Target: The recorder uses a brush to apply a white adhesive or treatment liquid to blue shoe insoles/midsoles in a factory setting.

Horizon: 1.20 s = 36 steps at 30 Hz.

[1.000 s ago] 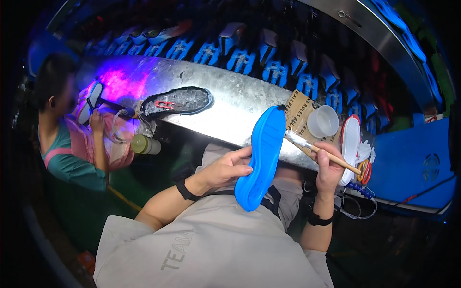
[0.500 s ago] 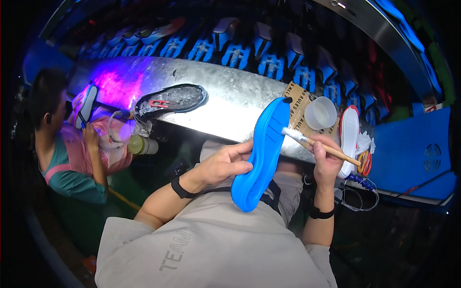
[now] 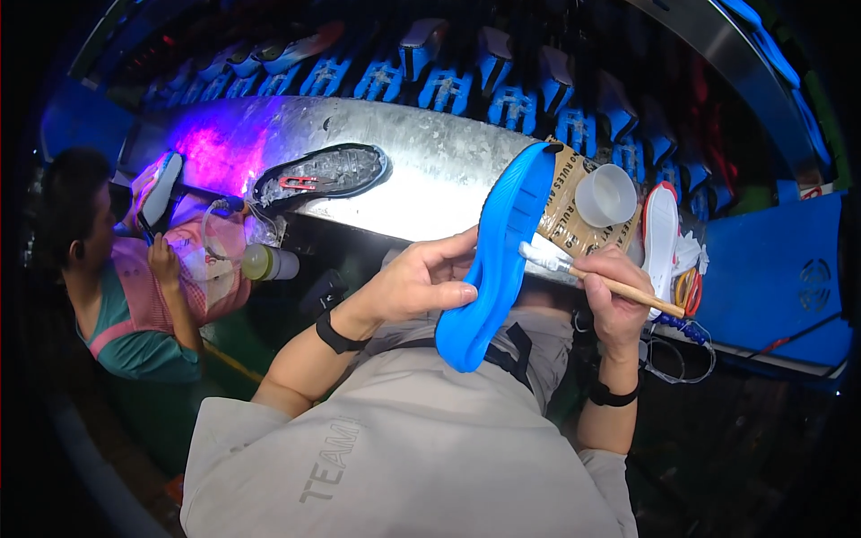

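Observation:
A blue shoe sole (image 3: pixel 493 260) is tilted upright in front of me, its hollow side partly turned to the right. My left hand (image 3: pixel 421 282) grips its left edge, thumb along the near side. Between the thumb and fingers of my right hand (image 3: pixel 617 291) is a paintbrush (image 3: pixel 632 294) with a pale wooden handle. Its white bristles meet the right edge of the sole, near mid-length. Behind the brush, a translucent plastic cup (image 3: pixel 605 195) stands on brown cardboard (image 3: pixel 567 211) with dark print.
A dark sole with a red clip (image 3: pixel 298 183) lies on the metal bench (image 3: pixel 421 148). At right are a white sole with red edging (image 3: pixel 660 238) and a blue panel (image 3: pixel 762 269). Shoe parts line the back. A co-worker (image 3: pixel 134 269) sits left, holding a shoe.
The sole has risen slightly and its far end has swung right. My right hand has moved a little right, and the brush bristles have come lower along the sole's edge.

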Motion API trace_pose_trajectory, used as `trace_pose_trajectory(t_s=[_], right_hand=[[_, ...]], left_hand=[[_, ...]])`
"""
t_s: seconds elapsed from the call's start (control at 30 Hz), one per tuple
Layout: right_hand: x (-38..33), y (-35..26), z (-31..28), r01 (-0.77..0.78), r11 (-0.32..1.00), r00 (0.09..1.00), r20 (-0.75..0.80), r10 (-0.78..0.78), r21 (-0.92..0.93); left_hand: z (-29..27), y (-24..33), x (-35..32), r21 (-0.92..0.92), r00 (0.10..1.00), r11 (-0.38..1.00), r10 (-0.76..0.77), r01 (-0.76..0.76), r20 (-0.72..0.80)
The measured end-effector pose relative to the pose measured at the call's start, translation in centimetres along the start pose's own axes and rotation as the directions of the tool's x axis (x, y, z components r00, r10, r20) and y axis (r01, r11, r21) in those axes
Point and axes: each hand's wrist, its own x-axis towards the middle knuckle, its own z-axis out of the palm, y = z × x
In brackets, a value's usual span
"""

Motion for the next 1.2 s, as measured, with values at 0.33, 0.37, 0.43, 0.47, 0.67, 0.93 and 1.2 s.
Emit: trace_pose_trajectory(t_s=[0.33,0.37,0.43,0.47,0.67,0.93,1.2], right_hand=[[-0.6,-1.1,0.4,0.058,0.997,0.994,0.088,-0.061,0.043],[-0.6,-1.2,0.4,0.056,0.997,0.994,0.087,-0.059,0.045],[-0.6,-1.1,0.5,0.081,0.996,0.991,0.104,-0.085,0.046],[-0.5,-1.0,0.5,0.083,0.995,0.991,0.103,-0.087,0.049],[-1.5,-1.3,0.0,0.036,0.983,0.998,-0.063,-0.025,0.178],[-6.3,1.8,-1.1,0.048,0.893,0.862,-0.470,0.189,0.447],[-6.2,1.4,-1.3,0.026,0.893,0.864,-0.459,0.205,0.449]], left_hand=[[-0.4,0.9,0.0,0.105,0.995,0.992,0.082,-0.075,-0.062],[-0.4,1.0,0.1,0.105,0.995,0.992,0.079,-0.072,-0.063],[-0.5,1.2,0.4,0.039,0.994,0.995,0.095,-0.092,-0.062],[-0.6,1.2,0.5,0.042,0.994,0.995,0.095,-0.092,-0.063],[-0.5,0.8,0.6,-0.184,0.997,0.982,0.017,-0.032,-0.079],[-0.8,1.2,1.3,-0.512,0.996,0.854,-0.078,0.090,0.046],[5.1,23.6,17.3,-0.461,0.915,0.828,0.396,-0.320,0.076]])
